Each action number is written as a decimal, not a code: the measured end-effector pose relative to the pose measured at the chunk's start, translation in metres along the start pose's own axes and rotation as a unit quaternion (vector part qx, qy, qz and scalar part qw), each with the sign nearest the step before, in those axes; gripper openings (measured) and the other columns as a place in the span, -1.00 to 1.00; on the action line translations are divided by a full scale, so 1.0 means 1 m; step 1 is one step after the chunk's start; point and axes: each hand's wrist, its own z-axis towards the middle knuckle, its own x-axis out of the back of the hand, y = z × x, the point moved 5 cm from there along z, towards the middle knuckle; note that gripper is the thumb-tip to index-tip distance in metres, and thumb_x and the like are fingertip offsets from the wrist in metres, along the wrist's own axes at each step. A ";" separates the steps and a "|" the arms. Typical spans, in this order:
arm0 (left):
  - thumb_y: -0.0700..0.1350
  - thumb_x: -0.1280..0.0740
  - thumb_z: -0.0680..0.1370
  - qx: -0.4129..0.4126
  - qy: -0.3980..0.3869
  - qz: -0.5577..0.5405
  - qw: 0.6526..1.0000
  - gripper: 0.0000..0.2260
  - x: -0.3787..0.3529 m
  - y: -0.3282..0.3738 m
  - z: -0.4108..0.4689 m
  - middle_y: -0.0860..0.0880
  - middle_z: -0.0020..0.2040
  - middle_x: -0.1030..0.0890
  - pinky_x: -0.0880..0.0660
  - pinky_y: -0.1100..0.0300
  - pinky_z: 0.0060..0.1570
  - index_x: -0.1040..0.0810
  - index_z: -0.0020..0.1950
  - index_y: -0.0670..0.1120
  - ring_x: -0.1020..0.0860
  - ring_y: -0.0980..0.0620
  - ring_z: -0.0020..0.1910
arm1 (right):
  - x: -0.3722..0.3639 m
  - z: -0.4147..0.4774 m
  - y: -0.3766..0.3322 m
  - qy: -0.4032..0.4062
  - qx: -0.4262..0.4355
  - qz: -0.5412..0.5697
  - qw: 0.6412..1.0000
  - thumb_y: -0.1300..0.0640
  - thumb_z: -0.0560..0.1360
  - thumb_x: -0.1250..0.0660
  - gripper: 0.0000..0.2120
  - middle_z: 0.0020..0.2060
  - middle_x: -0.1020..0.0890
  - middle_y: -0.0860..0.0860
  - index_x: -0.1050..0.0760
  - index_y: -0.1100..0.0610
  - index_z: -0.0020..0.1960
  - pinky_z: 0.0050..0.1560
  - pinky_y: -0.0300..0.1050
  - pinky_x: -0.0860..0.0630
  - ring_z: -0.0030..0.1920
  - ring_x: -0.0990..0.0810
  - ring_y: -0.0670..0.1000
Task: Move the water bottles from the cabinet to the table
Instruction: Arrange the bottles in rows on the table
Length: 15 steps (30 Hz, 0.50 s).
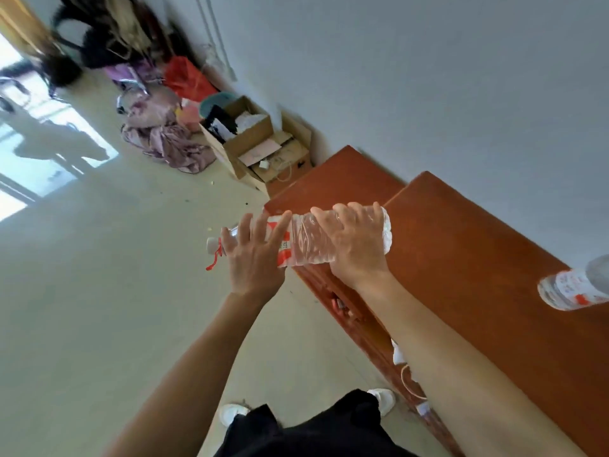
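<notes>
Black garment (313,430); held bottle (306,242); cardboard boxes (250,140) beyond

The left hand (253,255) and right hand (357,245) cover much of the held bottle (306,240) at centre; both thumbs lie hidden behind it, and whether the left hand actually grips cannot be determined. At 3 o'clock the second bottle (566,288) is cut off by the frame edge, its upper part blurred and its label print illegible. At 5 o'clock the right forearm (461,357) masks the cabinet (349,301) front, where small objects cannot be identified, and at 11 o'clock the clutter (108,37) is blurred.
</notes>
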 end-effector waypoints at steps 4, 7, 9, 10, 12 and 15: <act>0.00 -0.62 0.29 0.060 0.148 0.071 0.985 -0.10 0.107 -0.176 -0.015 -0.14 0.40 -0.42 -0.28 -0.37 0.33 -0.23 0.53 0.17 -0.29 -0.24 0.41 | 0.051 0.078 -0.178 0.129 0.100 -0.017 0.986 0.23 0.25 -0.48 -0.14 0.23 -0.48 0.05 -0.30 -0.11 0.49 0.44 0.38 -0.16 0.28 -0.43 0.19; -0.03 -0.61 0.31 0.089 0.219 0.135 0.962 -0.10 0.177 -0.291 -0.030 -0.14 0.42 -0.41 -0.24 -0.36 0.35 -0.23 0.56 0.16 -0.29 -0.25 0.44 | 0.084 0.125 -0.302 0.189 0.143 0.003 0.972 0.21 0.25 -0.48 -0.11 0.30 -0.48 0.08 -0.29 -0.12 0.53 0.46 0.40 -0.13 0.35 -0.42 0.23; 0.03 -0.58 0.39 0.149 0.241 0.182 0.942 -0.16 0.226 -0.370 -0.066 -0.15 0.45 -0.41 -0.24 -0.36 0.37 -0.22 0.57 0.16 -0.28 -0.25 0.45 | 0.106 0.144 -0.400 0.229 0.210 0.016 0.951 0.15 0.25 -0.55 -0.06 0.32 -0.48 0.09 -0.23 -0.13 0.55 0.45 0.42 -0.16 0.36 -0.42 0.23; 0.05 -0.56 0.42 0.172 0.250 0.199 0.932 -0.18 0.244 -0.395 -0.078 -0.15 0.46 -0.41 -0.24 -0.37 0.37 -0.22 0.58 0.15 -0.29 -0.25 0.46 | 0.115 0.150 -0.434 0.237 0.233 0.030 0.943 0.11 0.25 -0.58 -0.02 0.34 -0.47 0.09 -0.21 -0.13 0.56 0.45 0.42 -0.16 0.37 -0.41 0.23; 0.06 -0.55 0.44 0.216 0.272 0.223 0.911 -0.20 0.277 -0.456 -0.114 -0.17 0.47 -0.41 -0.22 -0.40 0.38 -0.23 0.59 0.13 -0.30 -0.27 0.47 | 0.136 0.158 -0.515 0.254 0.288 0.069 0.921 0.09 0.25 -0.62 0.02 0.37 -0.45 0.11 -0.17 -0.13 0.58 0.47 0.43 -0.15 0.40 -0.40 0.23; 0.08 -0.55 0.43 0.267 0.308 0.258 0.876 -0.18 0.314 -0.524 -0.161 -0.19 0.48 -0.40 -0.20 -0.43 0.40 -0.21 0.59 0.11 -0.30 -0.29 0.47 | 0.151 0.166 -0.614 0.301 0.352 0.107 0.880 0.10 0.26 -0.63 0.02 0.39 -0.44 0.13 -0.19 -0.11 0.59 0.48 0.43 -0.12 0.42 -0.38 0.25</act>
